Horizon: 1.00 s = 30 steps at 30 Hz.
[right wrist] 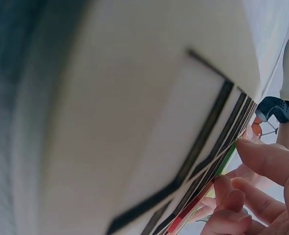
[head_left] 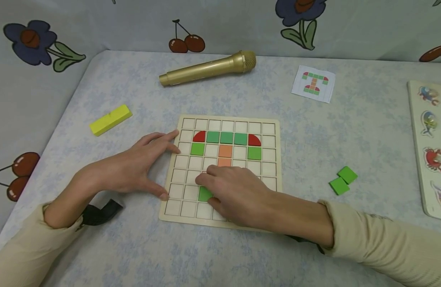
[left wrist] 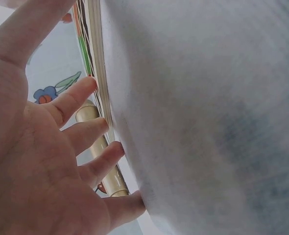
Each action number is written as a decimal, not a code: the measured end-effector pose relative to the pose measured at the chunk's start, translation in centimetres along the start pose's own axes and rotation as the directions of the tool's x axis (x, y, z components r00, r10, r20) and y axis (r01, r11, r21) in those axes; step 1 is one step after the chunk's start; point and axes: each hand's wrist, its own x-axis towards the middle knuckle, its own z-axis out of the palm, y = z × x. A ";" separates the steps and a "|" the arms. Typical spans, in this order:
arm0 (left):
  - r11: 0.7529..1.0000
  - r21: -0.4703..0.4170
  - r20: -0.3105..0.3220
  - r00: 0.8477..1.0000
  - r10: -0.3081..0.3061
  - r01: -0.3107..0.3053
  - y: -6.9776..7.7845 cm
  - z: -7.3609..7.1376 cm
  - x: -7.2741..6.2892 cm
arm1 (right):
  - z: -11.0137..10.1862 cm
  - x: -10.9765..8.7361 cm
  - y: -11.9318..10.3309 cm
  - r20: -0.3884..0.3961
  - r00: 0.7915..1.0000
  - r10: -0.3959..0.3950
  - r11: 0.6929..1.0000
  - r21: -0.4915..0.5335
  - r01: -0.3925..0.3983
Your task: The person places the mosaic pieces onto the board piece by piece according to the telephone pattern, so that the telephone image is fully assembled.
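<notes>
A pale wooden grid board [head_left: 173, 217] lies on the table, with green, orange and red pieces set in its squares. My left hand [head_left: 134, 167] is spread along the board's left side, thumb and fingertips at the edge; the left wrist view shows its straight fingers. Over the lower middle of the board, my right hand [head_left: 238, 191] has curled fingers, with thumb and index finger at either side of a green square tile [head_left: 205, 194]. In the right wrist view that green tile [right wrist: 225, 159] shows between thumb and fingertips. The right hand hides several squares.
Two loose green tiles [head_left: 343, 181] lie right of the board. A pattern card [head_left: 313, 84] and a gold microphone [head_left: 209, 71] lie behind it. A yellow block [head_left: 110, 120] is at the left, and a board with sea-animal pictures [head_left: 432, 147] at the right edge.
</notes>
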 end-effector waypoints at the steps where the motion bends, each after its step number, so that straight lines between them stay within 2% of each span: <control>1: 1.000 -0.001 0.000 1.000 -0.001 0.001 0.0 0.0 0.0 | 0.0 0.0 0.0 0.000 1.000 -0.004 1.000 0.003 0.004; 6: 1.000 -0.003 0.004 1.000 -0.011 0.011 -0.1 0.1 0.0 | -0.4 -0.6 0.4 0.008 1.000 -0.022 0.999 0.027 0.022; 10: 1.000 -0.002 0.002 1.000 -0.018 0.018 -0.1 0.1 0.0 | -1.1 -2.1 1.5 -0.001 1.000 -0.024 0.998 0.062 0.024; 14: 1.000 -0.002 0.003 1.000 -0.023 0.023 -0.1 0.1 0.1 | -2.2 -4.6 3.4 -0.025 0.999 0.037 0.994 0.107 -0.034; 17: 1.000 -0.005 -0.001 1.000 -0.025 0.025 0.0 0.1 0.1 | -2.9 -6.9 5.1 -0.073 0.992 0.100 0.989 0.117 -0.091; 23: 1.000 -0.020 -0.015 1.000 -0.005 0.005 0.1 0.1 -0.1 | -3.6 -11.8 8.7 -0.204 0.954 0.221 0.975 0.013 -0.223; 26: 1.000 -0.017 -0.013 1.000 0.002 -0.002 0.2 0.0 -0.2 | -3.8 -13.9 10.2 -0.249 0.928 0.277 0.953 -0.048 -0.298; 30: 1.000 -0.015 -0.012 1.000 -0.003 0.002 0.2 0.0 -0.2 | -3.7 -16.0 11.4 -0.261 0.896 0.360 0.914 -0.093 -0.395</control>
